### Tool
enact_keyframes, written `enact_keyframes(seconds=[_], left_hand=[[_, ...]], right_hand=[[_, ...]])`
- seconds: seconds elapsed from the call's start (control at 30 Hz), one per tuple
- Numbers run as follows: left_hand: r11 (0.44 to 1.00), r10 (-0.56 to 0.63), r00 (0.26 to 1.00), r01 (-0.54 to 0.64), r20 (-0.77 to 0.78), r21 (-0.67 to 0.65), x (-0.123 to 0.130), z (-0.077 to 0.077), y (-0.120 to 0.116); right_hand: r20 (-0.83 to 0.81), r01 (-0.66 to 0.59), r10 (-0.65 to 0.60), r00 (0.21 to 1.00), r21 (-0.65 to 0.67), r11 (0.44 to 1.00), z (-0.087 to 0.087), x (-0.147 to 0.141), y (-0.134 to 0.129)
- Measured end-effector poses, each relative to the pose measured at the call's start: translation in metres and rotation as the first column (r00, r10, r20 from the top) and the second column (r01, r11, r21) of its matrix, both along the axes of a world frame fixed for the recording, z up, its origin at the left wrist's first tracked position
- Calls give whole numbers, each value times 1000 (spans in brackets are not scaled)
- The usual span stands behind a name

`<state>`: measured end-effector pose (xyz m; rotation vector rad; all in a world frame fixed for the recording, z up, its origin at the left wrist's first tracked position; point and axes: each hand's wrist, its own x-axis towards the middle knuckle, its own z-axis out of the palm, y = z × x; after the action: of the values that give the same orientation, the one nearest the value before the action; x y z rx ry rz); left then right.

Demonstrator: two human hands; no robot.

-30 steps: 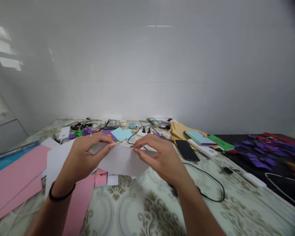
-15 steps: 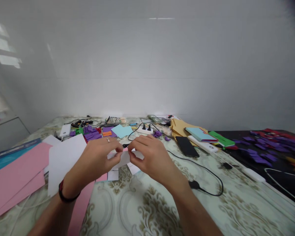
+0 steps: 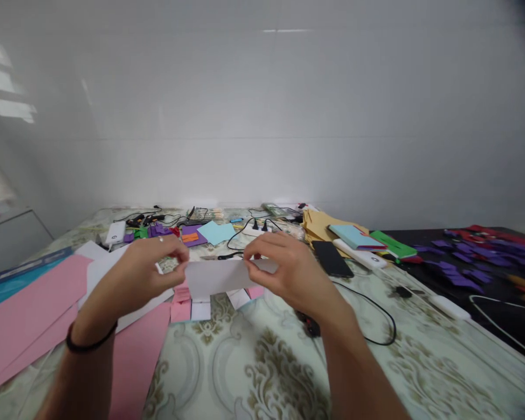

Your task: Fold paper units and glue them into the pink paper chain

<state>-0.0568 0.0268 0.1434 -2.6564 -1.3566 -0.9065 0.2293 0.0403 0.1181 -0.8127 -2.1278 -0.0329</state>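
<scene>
A strip of white paper is stretched level between my two hands above the table. My left hand, with a ring and a dark wristband, pinches its left end. My right hand pinches it toward the right end, thumb and forefinger closed on the edge. Beneath the strip lie small folded pink pieces and small white pieces. Just beyond it rests a pair of scissors with black handles, partly hidden by my right hand.
Pink sheets and a white sheet cover the left side. A power strip with plugs stands at the back. To the right are a black phone, a white power bank, a black cable and purple pieces.
My hands have moved apart, the left one going left and the right one slightly right. More of the white strip and the scissors now show between them.
</scene>
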Motion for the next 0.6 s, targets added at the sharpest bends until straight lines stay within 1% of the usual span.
enact_keyframes(seconds=[0.03,0.1,0.13,0.17,0.23,0.3,0.33,0.4,0.47,0.6], left_hand=[[1000,16,1000,-16,14,14,-9,3,0],[993,97,993,-101,65,57,-22,8,-1],[990,123,990,-128,75,52,-24,9,-1],[989,117,988,-125,102,74,-23,9,-1],[996,36,994,-45,105,81,-11,4,1],[996,-67,994,61,91,63,10,-5,3],[995,-96,991,92,90,48,21,-10,4],[992,-126,988,125,88,18,39,-18,6],[990,-141,984,140,104,23,50,-23,6],[981,-186,974,178,132,73,55,-26,1]], right_hand=[[-7,17,-17,1000,-17,1000,1,4,0],[-1,48,-48,999,-47,998,3,8,0],[9,57,-57,998,-61,997,3,8,0],[21,59,-57,998,-75,995,3,6,0],[40,43,-39,998,-102,994,1,0,0],[46,15,-9,999,-127,992,0,-6,-1],[44,0,6,999,-136,991,0,-9,-1],[35,-23,29,999,-150,988,-1,-12,-3],[20,-37,40,999,-166,985,-1,-13,-4],[-24,-110,107,994,-181,977,0,-14,-6]])
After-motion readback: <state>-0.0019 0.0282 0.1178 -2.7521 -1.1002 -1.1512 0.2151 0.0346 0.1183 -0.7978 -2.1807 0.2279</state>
